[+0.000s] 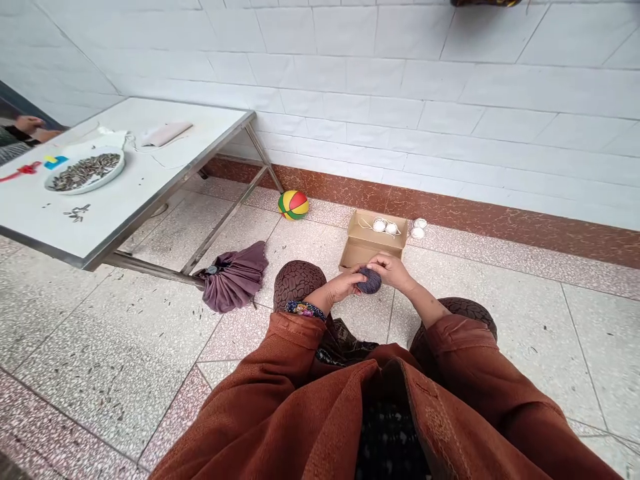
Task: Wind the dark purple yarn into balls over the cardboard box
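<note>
One dark yarn ball (369, 282); two white balls (379, 225) in box (363, 253).
Left hand (345, 285) is gripping, right hand (393, 271) pinching the yarn ball, partly hiding box's near edge.

yarn ball (371, 283) partly hidden; top edge cuts off dark object (485, 2)

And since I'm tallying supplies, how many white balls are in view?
4: two white balls at the far part of the open cardboard box, and two more balls on the floor right of it. Others may be hidden.
</note>
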`<state>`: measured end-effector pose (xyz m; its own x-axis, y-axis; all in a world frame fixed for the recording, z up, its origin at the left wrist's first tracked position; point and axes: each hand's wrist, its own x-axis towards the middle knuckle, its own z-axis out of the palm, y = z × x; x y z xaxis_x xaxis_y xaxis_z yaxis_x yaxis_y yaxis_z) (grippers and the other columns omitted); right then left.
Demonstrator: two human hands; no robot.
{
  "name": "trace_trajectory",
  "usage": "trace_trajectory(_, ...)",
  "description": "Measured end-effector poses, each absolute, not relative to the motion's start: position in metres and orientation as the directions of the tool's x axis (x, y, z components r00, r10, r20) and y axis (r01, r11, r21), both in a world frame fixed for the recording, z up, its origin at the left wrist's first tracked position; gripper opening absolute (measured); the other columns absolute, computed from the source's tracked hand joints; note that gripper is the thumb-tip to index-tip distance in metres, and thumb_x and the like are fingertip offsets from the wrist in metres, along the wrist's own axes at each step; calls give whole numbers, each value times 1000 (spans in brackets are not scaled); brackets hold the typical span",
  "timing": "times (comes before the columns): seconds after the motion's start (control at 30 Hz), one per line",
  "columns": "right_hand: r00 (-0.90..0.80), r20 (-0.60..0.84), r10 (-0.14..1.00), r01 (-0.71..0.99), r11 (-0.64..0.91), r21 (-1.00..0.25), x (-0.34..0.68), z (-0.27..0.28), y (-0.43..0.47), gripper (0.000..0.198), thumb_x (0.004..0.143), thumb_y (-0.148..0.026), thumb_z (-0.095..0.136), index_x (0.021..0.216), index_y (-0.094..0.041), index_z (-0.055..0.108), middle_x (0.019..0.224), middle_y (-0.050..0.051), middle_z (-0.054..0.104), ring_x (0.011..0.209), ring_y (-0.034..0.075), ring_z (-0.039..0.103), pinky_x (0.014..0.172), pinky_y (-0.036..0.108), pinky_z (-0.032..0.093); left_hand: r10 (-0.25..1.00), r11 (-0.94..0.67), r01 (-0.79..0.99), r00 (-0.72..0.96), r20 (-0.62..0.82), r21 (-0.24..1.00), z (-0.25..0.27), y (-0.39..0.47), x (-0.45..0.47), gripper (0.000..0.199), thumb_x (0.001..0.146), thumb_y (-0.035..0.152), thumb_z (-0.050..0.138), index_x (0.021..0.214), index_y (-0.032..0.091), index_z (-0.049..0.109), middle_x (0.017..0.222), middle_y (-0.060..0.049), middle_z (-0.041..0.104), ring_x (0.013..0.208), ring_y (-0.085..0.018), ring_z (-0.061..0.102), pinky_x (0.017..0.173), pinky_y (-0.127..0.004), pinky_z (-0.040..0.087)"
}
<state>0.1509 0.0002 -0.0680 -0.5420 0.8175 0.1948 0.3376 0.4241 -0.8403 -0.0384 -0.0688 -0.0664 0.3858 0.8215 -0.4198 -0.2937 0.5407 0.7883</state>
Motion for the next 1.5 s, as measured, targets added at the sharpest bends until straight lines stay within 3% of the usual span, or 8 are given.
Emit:
trace_trajectory(0.17, -466, 133, 875, 411, 347, -843, 155, -93, 2, 24, 96, -36, 54, 84, -22, 69, 82, 3, 71, 79, 20, 64, 75, 31, 50, 813, 550, -434, 473, -339, 714, -59, -64, -37, 61, 74, 29, 67, 133, 21, 56, 106, -8, 71, 77, -18, 69, 67, -28, 49)
trace_trajectory(0.37, -507, 124, 853, 488, 403, -775, 168, -98, -12, 16, 93, -27, 57, 82, -22, 67, 85, 5, 70, 81, 21, 64, 75, 31, 49, 861, 508, -555, 343, -375, 659, -58, -59, -36, 42, 75, 24, 67, 116, 16, 63, 99, -10, 75, 81, -21, 73, 75, -30, 53)
trace_trajectory(0.5, -653, 114, 749, 429, 490, -758, 173, -87, -26, 18, 96, -32, 56, 89, -23, 70, 92, 6, 71, 86, 21, 65, 81, 33, 50, 846, 523, -578, 263, -463, 626, -61, -56, -38, 32, 80, 27, 66, 108, 14, 64, 95, -10, 75, 80, -20, 72, 72, -28, 54)
trace_trajectory(0.63, -720, 107, 686, 335, 478, -812, 173, -72, -35, 25, 96, -42, 59, 90, -22, 73, 84, 4, 69, 77, 19, 64, 73, 31, 50, 829, 537, -510, 173, -531, 672, -65, -56, -39, 28, 82, 30, 65, 105, 15, 63, 88, -8, 72, 74, -17, 69, 68, -26, 53)
trace_trajectory(0.77, -663, 125, 738, 264, 387, -884, 173, -56, -33, 32, 93, -50, 63, 91, -22, 76, 83, 4, 69, 74, 18, 62, 71, 30, 49, 831, 547, -425, 168, -531, 721, -69, -59, -38, 39, 79, 29, 70, 114, 16, 61, 85, -4, 70, 67, -14, 64, 60, -23, 47)
trace_trajectory(1.07, -514, 210, 832, 280, 394, -875, 169, -59, -21, 29, 92, -48, 65, 85, -22, 76, 81, 4, 68, 78, 19, 62, 75, 32, 48, 802, 524, -93, 387, -454, 846, -75, -65, -30, 52, 74, 31, 71, 123, 20, 60, 95, -4, 67, 73, -13, 61, 59, -21, 41)
trace_trajectory(1.3, -378, 129, 917, 410, 291, -864, 167, -89, -8, 27, 92, -43, 60, 82, -22, 72, 83, 5, 69, 80, 21, 63, 76, 33, 49, 767, 567, -347, 553, -325, 747, -72, -65, -31, 72, 72, 31, 72, 141, 24, 50, 112, -7, 69, 78, -18, 68, 67, -27, 48)
trace_trajectory(1.5, -415, 84, 906, 538, 319, -780, 164, -103, -12, 21, 93, -29, 50, 87, -21, 69, 89, 7, 71, 84, 22, 65, 80, 33, 50, 838, 533, -571, 460, -295, 624, -64, -62, -34, 55, 76, 26, 65, 129, 13, 59, 108, -13, 74, 89, -25, 73, 83, -36, 52)
